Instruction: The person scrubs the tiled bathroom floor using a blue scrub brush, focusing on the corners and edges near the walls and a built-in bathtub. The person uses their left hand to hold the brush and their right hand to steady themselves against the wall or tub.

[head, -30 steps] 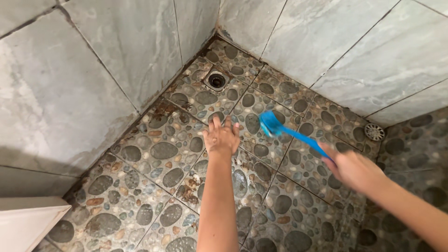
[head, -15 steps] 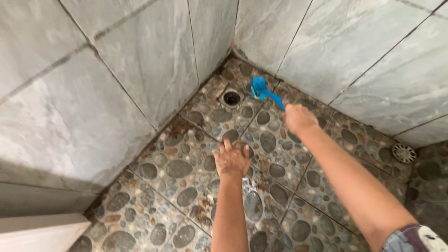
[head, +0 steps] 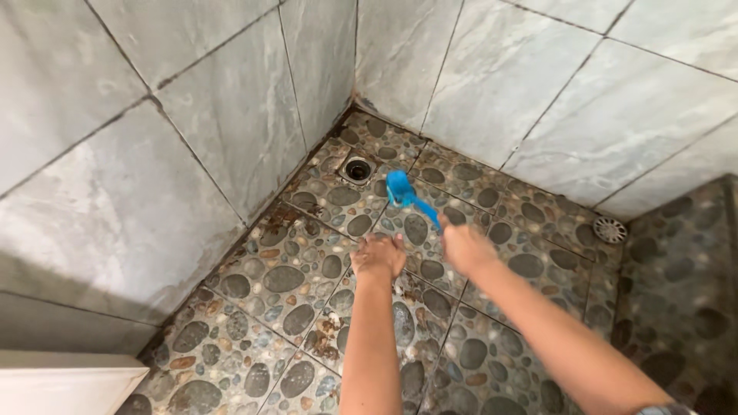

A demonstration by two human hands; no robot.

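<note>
My right hand [head: 463, 247] grips the handle of a blue scrub brush [head: 403, 191], whose head rests on the wet pebble-pattern floor [head: 284, 280] just right of the corner drain [head: 357, 169]. My left hand [head: 379, 255] presses flat on the floor beside it, fingers slightly apart, holding nothing. Brown stains show along the grout near the left hand and by the left wall.
Grey marbled wall tiles [head: 200, 123] rise on the left and back, meeting at the corner above the drain. A second round drain cover [head: 610, 229] sits at the right by the back wall. A white ledge [head: 61, 380] fills the lower left corner.
The brush head pulled back from the far corner beside the drain toward me, and my right hand drew back closer to my left hand, which stays planted on the floor.
</note>
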